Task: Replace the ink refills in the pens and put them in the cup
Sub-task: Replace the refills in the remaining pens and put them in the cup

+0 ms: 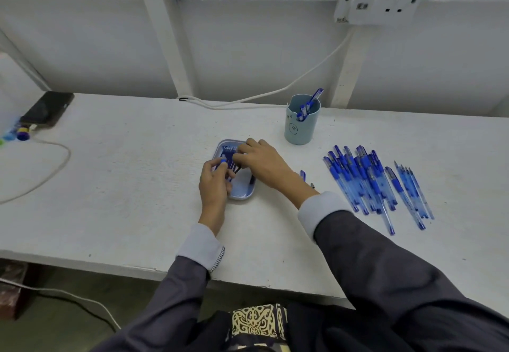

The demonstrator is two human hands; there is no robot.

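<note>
entry: refills point(233, 165) lie in the tray point(243, 189); my left hand point(214, 186), at its near-left edge, pinches a blue pen piece point(222, 161); right hand point(261, 161) over the tray, fingers curled onto refills, grasp cannot be told; cup point(301, 123) beyond-right of tray; pens point(366, 178) right of it; i'd single out one refill, lifting it straight.

Fig.: Bright, even, diffuse light from above, w/ cool bluish cast. Shadows faint & soft-edged, e.g. under right hand point(261, 163) on tabletop point(124, 200); floor point(68, 310) below is dim. No glare. Wide-angle lens bows wall point(248, 57) lines twd. edges. Overall soft focus; fine detail smeared, esp. at corners.
</note>
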